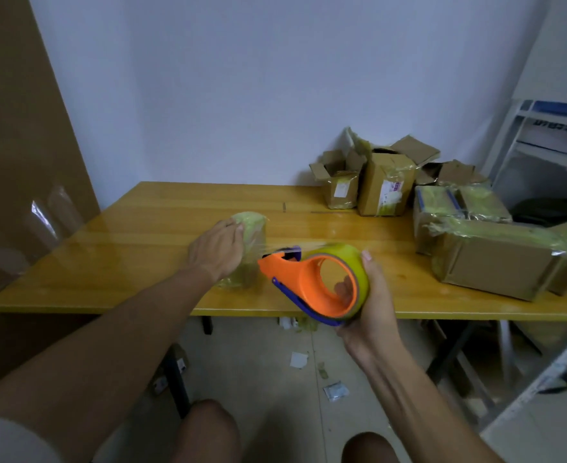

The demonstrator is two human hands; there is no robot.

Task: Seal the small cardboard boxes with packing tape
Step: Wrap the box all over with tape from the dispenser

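The left hand [218,246] is resting flat-fingered on a small tape-wrapped box [249,248] mid-table, while the right hand [364,295] is gripping the orange tape dispenser [312,284] just beside it. Opened boxes [384,182] are crowding the far right corner, their contents seemingly hidden; bare tabletop [125,242] is lying leftward.

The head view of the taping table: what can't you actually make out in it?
- Small box: the left hand resting on it and tape film hide its near side.
- Labels on the far boxes: too small to read.
- Right hand: its fingers are partly hidden behind the tape dispenser.
- Large box: cut off at the right edge.
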